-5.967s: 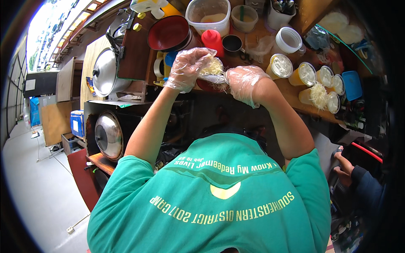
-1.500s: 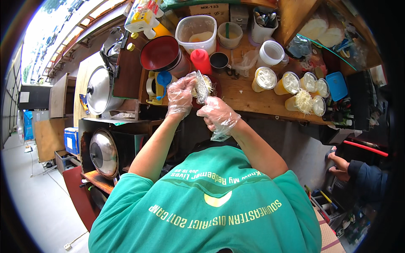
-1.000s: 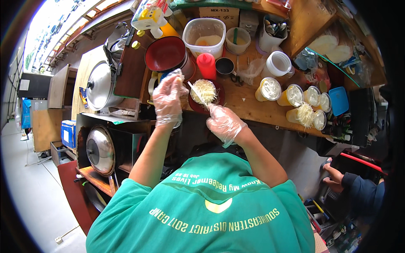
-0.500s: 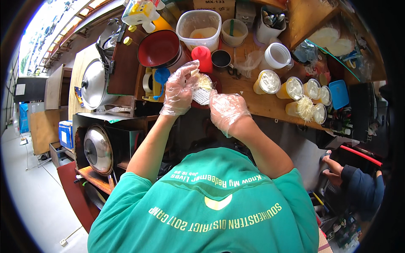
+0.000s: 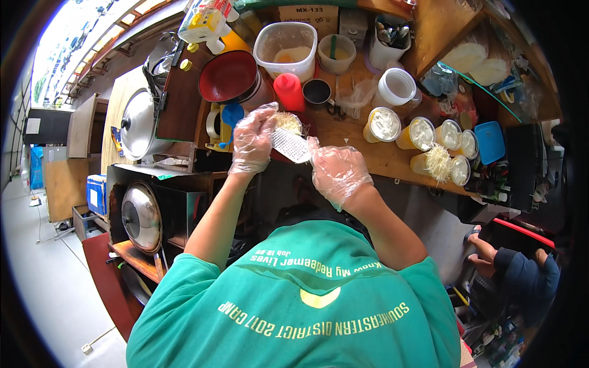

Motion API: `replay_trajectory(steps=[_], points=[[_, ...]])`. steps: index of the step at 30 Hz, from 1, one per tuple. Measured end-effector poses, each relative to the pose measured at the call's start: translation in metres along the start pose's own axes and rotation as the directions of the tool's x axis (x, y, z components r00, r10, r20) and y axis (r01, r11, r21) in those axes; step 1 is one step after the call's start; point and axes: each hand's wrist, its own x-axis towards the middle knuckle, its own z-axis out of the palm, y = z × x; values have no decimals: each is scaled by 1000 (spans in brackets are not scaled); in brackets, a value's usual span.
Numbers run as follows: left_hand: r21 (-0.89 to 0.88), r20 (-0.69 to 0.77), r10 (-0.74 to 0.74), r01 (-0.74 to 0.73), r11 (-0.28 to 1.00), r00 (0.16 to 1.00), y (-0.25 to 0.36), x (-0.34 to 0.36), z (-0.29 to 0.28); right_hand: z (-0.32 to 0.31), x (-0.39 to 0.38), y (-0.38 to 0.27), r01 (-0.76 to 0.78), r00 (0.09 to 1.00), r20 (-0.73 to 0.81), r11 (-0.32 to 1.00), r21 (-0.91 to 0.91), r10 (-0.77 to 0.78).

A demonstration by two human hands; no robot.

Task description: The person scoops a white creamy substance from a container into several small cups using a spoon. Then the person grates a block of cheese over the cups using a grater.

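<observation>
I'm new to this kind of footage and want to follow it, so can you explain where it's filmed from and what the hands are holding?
There's no machine: these are a person's own hands in clear plastic gloves. The view comes from a wide fisheye camera worn on the head, looking down, so straight edges bend near the rim. The right hand grips a flat metal grater by its near end. The left hand is at the grater's other end; whether it holds anything, I can't tell. Pale shreds are heaped just beyond. The wooden table also bears a red squeeze bottle, a dark mug and, to the right, yellow cups with white tops.
</observation>
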Motion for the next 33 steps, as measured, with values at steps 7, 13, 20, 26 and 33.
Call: replay_trajectory(steps=[7,13,20,26,33], points=[[-613,-116,-345,206,763,931,0,-13,-5,18,-45,38,141,987,-95,985,103,-131],[-929,359,-533,350,-123,766,-8,-46,-16,38,-102,85,103,992,-97,963,251,-81],[-814,152,-669,476,332,728,11,-24,-33,41,-156,121,41,984,-180,958,283,11],[-267,292,-252,332,905,923,39,12,-43,44,-190,139,-38,981,-175,961,273,89],[207,434,171,-283,936,884,7,29,-50,39,-219,135,-229,943,-121,870,437,309]])
